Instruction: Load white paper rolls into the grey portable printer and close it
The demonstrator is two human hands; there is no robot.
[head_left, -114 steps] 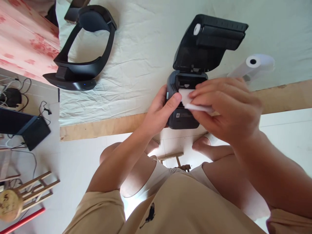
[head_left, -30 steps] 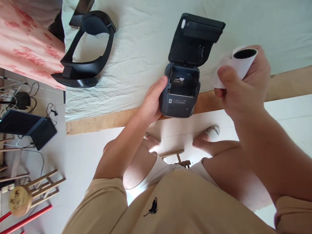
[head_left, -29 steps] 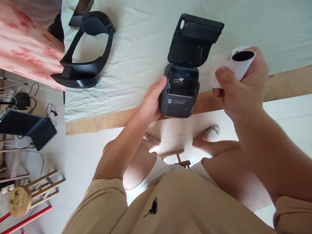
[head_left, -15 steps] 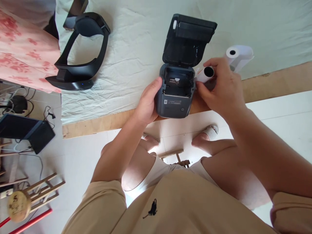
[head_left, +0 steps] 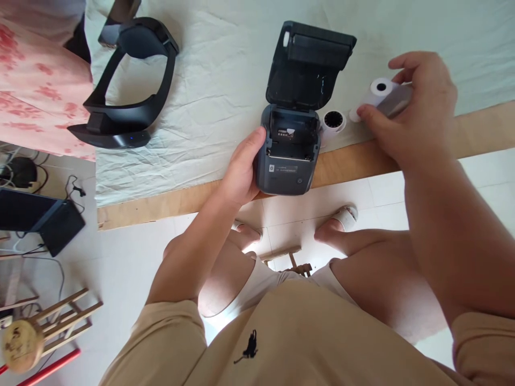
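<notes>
My left hand [head_left: 243,170] is wrapped round the left side of a dark portable label printer [head_left: 285,177] at the table's front edge. The printer's lid [head_left: 309,67] stands raised, and its paper bay is bare inside, with a small label at the back. Close against the printer's right side lies a small white paper roll [head_left: 333,126] with a dark core end. Farther right, my right hand [head_left: 428,107] spreads its fingers around a second white paper roll [head_left: 375,95] with a loose strip. The thumb is at that roll's near end; whether it touches is unclear.
A black headset [head_left: 132,115] rests on the pale table cloth [head_left: 217,91] at the left. The wooden table edge [head_left: 181,199] runs in front of me. On the floor at lower left are a wooden stool [head_left: 24,343], a dark laptop [head_left: 40,214] and cables.
My right hand has let go of the roll beside the printer and moved right and away to the second roll. My left hand keeps its hold on the printer.
</notes>
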